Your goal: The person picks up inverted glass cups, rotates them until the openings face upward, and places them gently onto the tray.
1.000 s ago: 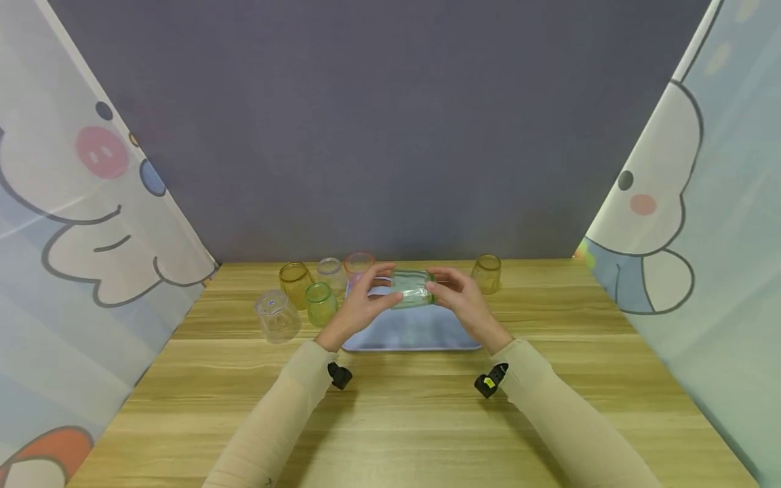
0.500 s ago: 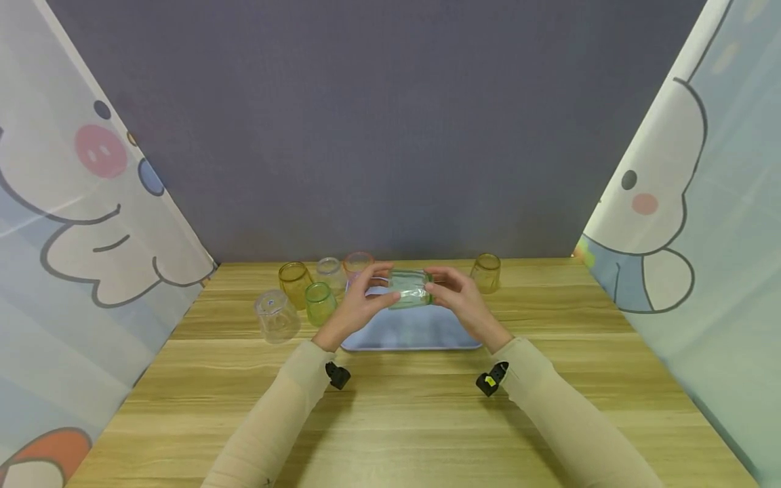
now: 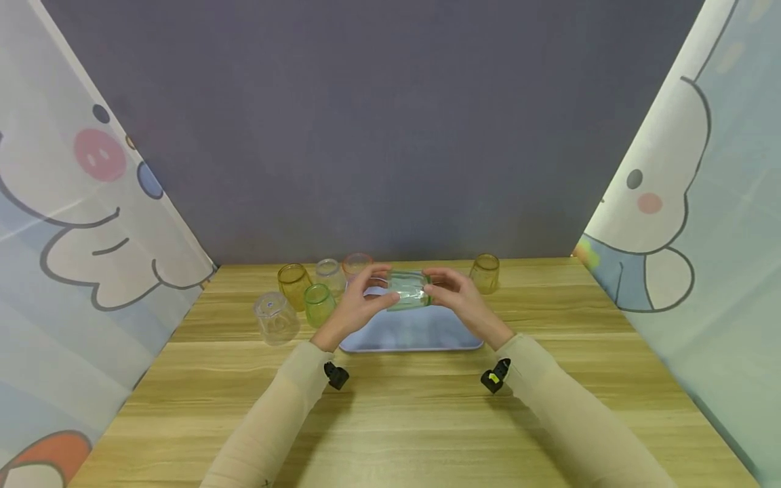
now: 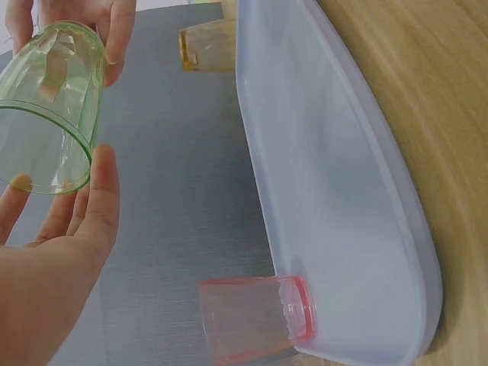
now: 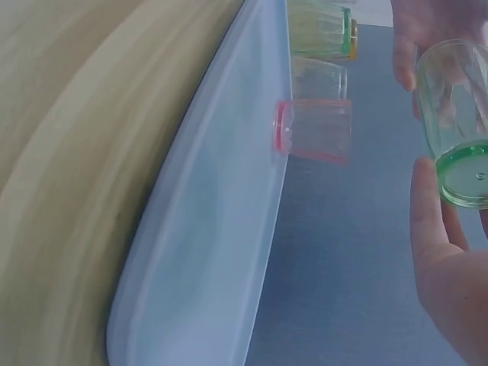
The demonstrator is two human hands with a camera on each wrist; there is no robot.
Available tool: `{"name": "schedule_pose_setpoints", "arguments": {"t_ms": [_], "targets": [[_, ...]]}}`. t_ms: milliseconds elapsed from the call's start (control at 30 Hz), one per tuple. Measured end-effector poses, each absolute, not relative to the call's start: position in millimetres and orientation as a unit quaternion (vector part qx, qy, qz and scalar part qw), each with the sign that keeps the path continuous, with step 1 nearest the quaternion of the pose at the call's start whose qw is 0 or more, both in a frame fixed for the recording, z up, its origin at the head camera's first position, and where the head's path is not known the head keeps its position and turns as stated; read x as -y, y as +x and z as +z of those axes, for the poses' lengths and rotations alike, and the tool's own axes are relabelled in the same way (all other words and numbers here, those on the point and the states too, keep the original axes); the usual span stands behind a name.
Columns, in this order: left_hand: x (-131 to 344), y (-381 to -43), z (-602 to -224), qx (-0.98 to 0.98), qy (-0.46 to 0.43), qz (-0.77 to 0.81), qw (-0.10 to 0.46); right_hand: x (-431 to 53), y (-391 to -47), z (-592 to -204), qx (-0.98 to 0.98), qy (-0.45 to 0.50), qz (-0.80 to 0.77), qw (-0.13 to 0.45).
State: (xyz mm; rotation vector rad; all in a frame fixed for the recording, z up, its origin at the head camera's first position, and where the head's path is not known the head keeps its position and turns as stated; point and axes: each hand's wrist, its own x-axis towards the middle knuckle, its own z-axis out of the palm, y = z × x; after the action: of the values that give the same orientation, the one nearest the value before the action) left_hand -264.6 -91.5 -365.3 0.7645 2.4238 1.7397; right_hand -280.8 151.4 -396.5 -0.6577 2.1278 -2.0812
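Observation:
A pale green see-through drinking glass (image 3: 407, 290) is held up on its side above the light blue tray (image 3: 415, 335). My left hand (image 3: 360, 303) grips its rim end between thumb and fingers, and the left wrist view shows those fingertips at the rim (image 4: 57, 122). At the other end my right hand (image 3: 462, 299) pinches the thick green base (image 5: 463, 171), thumb nearer me and fingers beyond. Nothing shows inside the glass.
Left of the tray stand a clear glass (image 3: 276, 318), an amber glass (image 3: 295, 286), a green glass (image 3: 320, 306) and another clear glass (image 3: 330, 274). A pink-rimmed glass (image 4: 255, 316) stands at the tray's far left corner. Another amber glass (image 3: 485, 274) stands back right.

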Motion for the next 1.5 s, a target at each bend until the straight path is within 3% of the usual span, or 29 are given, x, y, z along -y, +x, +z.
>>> {"name": "schedule_pose_setpoints", "arguments": {"t_ms": [267, 500, 1500], "targets": [[91.0, -265.1, -361.7, -0.798, 0.246, 0.55, 0.016, -155.1, -286.2, -394.7, -0.717, -0.224, -0.658, 0.048], [92.5, -284.3, -389.6, -0.801, 0.247, 0.545, -0.003, -156.9, -284.6, -398.0, -0.729, -0.228, -0.644, 0.05], [103.6, -282.5, -383.5, -0.865, 0.223, 0.446, -0.053, -170.4, -298.5, -383.4, -0.84, -0.234, -0.49, 0.0]]}}
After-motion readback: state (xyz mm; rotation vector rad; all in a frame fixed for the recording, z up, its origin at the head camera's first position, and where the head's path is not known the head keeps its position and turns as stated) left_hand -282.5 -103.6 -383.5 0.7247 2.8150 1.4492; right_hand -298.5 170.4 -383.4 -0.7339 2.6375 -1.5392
